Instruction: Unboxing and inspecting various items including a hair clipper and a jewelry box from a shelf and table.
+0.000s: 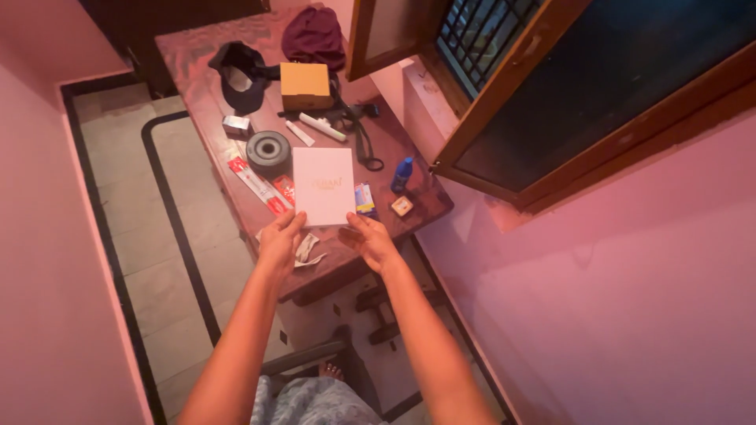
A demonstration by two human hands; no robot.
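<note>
White flat rectangular box [324,186] is up over the brown wooden bench [417,206], pinched at its near edge, left hand [279,240] at one corner, right hand [372,240] at the other, fingers closed on it. Beyond it sits an orange cardboard box [305,85]; a long red packet [257,184] lies left, a small blue bottle [402,174] right.

Single head view, steeply downward over table [197,59]; arm's-length range
</note>
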